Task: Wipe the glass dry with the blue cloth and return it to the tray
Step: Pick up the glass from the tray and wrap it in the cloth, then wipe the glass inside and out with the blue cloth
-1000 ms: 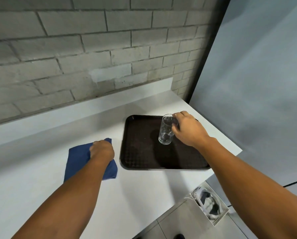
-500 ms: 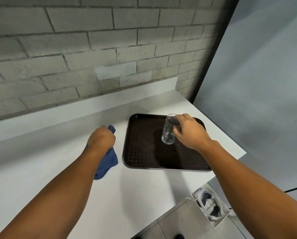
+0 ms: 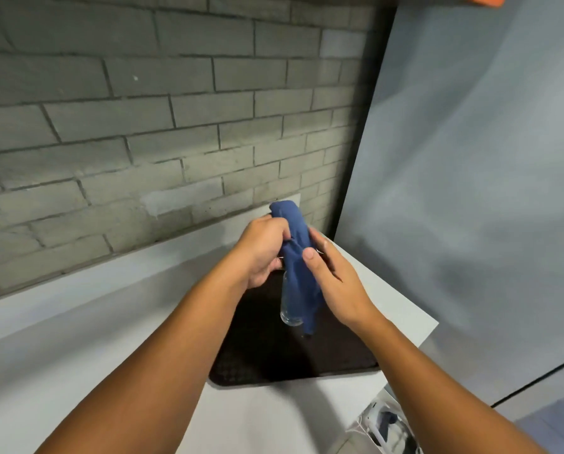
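Note:
The clear glass (image 3: 289, 306) is held in the air above the dark brown tray (image 3: 274, 362), upright or slightly tilted, its base showing below the cloth. The blue cloth (image 3: 293, 244) is draped over and stuffed around the glass, covering its top and right side. My left hand (image 3: 261, 250) grips the cloth at the glass's upper left. My right hand (image 3: 333, 276) wraps the cloth-covered glass from the right, thumb on the cloth. The glass rim is hidden by the cloth.
The tray lies on a white counter (image 3: 77, 339) against a grey brick wall (image 3: 143, 126). The counter's right edge and corner are just beyond the tray. A white bin or device (image 3: 382, 424) sits on the floor below, at the right.
Both hands rose and came together above the tray. The left hand carried the cloth off the counter onto the glass, which the right hand lifted off the tray. The view tilted upward.

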The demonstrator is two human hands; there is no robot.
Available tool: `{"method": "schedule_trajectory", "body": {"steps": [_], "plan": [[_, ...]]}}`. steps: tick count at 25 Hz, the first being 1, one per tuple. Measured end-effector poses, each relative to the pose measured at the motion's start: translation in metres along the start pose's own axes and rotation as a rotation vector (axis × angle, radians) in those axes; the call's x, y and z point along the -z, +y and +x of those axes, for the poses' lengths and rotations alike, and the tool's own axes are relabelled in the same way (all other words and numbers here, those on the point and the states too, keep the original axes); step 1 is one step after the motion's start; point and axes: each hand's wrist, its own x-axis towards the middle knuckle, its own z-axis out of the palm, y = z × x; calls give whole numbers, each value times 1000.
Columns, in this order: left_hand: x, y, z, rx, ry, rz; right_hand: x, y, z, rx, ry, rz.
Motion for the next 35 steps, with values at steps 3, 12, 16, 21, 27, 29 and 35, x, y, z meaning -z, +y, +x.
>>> {"method": "schedule_trajectory", "body": {"steps": [3,12,16,21,27,29,35], "plan": [[-37,6,2,12,-139,7,5,4,0,-43,77,48],[4,-89,77,-67,-134,756,38,24,2,-381,350,388],[16,-155,99,15,-175,856,45,27,-1,-391,346,366],[2,-161,97,-12,-74,813,51,28,-4,-407,308,281],[-2,-141,88,-42,-95,514,52,25,-6,-400,251,187],[-7,-127,77,-61,-134,310,48,22,-8,-352,206,96],[-41,-97,47,27,-171,-324,25,26,-9,-15,26,-190]]}}
